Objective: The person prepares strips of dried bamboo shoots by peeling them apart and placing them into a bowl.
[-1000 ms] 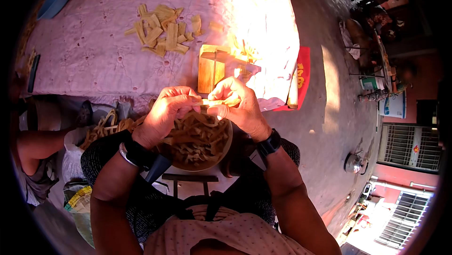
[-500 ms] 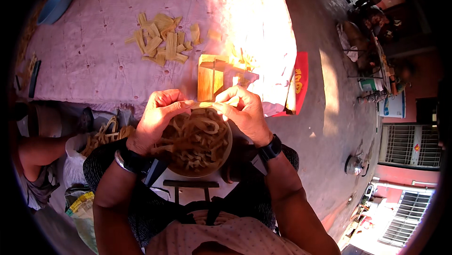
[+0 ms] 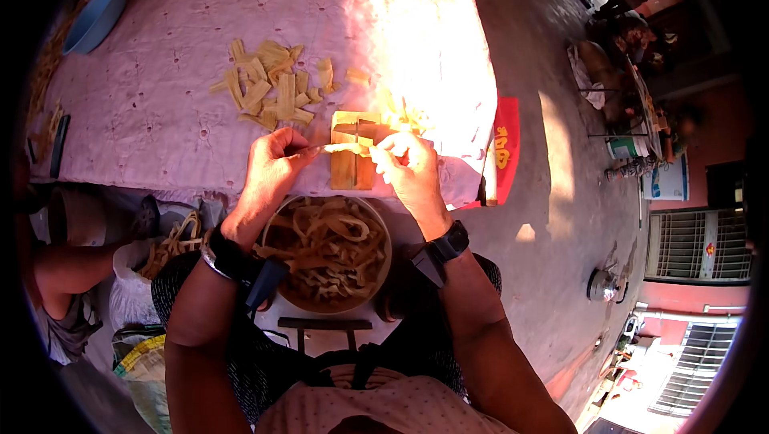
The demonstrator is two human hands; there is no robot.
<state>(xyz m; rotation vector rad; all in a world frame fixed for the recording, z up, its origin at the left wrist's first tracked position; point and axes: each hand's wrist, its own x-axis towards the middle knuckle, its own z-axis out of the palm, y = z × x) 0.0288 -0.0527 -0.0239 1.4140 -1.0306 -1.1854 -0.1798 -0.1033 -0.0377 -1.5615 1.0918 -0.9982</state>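
Note:
A pale yellow fibrous strip (image 3: 340,147) stretches between my two hands, over a small wooden block (image 3: 343,176) at the table's near edge. A thin dark blade seems to stand up from the block, just beside the strip. My left hand (image 3: 272,168) pinches one end between thumb and fingers. At the other end, my right hand (image 3: 410,171) has its fingers closed on the strip. Below my hands, a round basin (image 3: 390,254) holds many curled strips (image 3: 328,246). Beyond the block lies a pile of short flat cut pieces (image 3: 268,86) on the pink table cover (image 3: 176,74).
A blue bowl (image 3: 96,14) sits at the table's far left. White bags (image 3: 132,286) with more strips stand at my left, near another person's leg (image 3: 76,270). A red bag (image 3: 506,146) hangs at the table's right edge. Bright sunlight washes out the table's right part.
Both hands have moved forward from above the basin's far rim to over the wooden block, carrying the strip up to the blade. The view has shifted slightly.

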